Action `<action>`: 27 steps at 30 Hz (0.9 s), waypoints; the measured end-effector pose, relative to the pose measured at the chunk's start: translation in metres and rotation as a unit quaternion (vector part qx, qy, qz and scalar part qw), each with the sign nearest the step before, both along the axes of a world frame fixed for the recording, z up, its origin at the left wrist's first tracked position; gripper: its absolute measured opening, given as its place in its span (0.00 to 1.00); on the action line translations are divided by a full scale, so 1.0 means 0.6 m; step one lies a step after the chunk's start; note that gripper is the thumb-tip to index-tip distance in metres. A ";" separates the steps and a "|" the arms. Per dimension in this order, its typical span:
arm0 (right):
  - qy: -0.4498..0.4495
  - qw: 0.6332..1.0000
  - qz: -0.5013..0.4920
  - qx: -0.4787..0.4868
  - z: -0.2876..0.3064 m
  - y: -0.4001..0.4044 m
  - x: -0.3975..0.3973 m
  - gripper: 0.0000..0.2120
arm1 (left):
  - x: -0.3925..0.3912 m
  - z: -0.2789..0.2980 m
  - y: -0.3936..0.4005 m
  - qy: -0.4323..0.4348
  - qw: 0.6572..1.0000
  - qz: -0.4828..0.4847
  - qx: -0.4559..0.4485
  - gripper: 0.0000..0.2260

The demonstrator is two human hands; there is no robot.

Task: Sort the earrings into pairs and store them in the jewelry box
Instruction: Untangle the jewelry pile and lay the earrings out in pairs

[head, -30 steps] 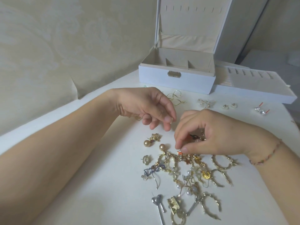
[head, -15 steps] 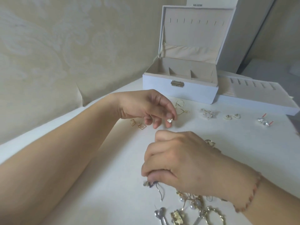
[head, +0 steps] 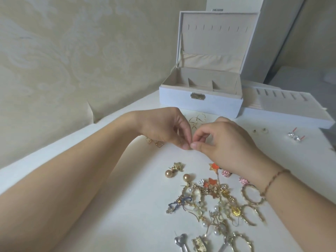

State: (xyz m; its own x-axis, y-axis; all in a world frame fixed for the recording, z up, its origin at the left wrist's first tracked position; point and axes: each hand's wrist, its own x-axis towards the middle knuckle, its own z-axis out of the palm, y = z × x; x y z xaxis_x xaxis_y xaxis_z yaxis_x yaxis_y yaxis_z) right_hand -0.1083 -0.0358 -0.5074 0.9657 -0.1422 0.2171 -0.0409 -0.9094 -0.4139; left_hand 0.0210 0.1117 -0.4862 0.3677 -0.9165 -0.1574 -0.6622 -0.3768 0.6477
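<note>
My left hand (head: 163,128) and my right hand (head: 225,142) meet fingertip to fingertip above the white table (head: 127,206); both pinch something tiny that the fingers hide. Below them lies a tangled pile of earrings (head: 214,202): gold hoops, pearls, orange stars, a blue bow. A gold star earring with a pearl (head: 174,169) lies apart at the pile's left. The white jewelry box (head: 200,102) stands open behind the hands, its beige compartments showing nothing inside.
Sorted pairs lie beyond the hands: thin gold wire earrings (head: 197,119), small gold squares (head: 154,141), two pale studs (head: 260,131), two crystal studs with red posts (head: 295,136). A removed white tray (head: 283,111) sits right of the box. A wall runs along the left.
My right hand rose from the pile and moved up to my left hand; their fingertips now touch. The pile it covered is uncovered again.
</note>
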 end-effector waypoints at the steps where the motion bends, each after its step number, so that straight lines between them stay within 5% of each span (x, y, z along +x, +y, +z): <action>1: 0.003 1.000 -0.001 0.002 0.001 0.003 0.000 0.03 | 0.001 0.000 0.000 -0.008 1.000 -0.003 0.002 0.06; 17: -0.045 0.995 0.089 -0.027 0.002 -0.005 -0.008 0.05 | 0.020 -0.006 0.014 0.036 0.998 -0.004 -0.054 0.12; 23: -0.029 0.968 0.245 -0.039 -0.002 0.010 -0.010 0.11 | 0.029 -0.006 0.014 0.068 0.985 0.039 -0.150 0.04; 27: -0.005 0.965 0.253 -0.064 -0.003 0.015 -0.002 0.09 | 0.019 -0.003 0.007 0.080 0.982 0.040 -0.168 0.04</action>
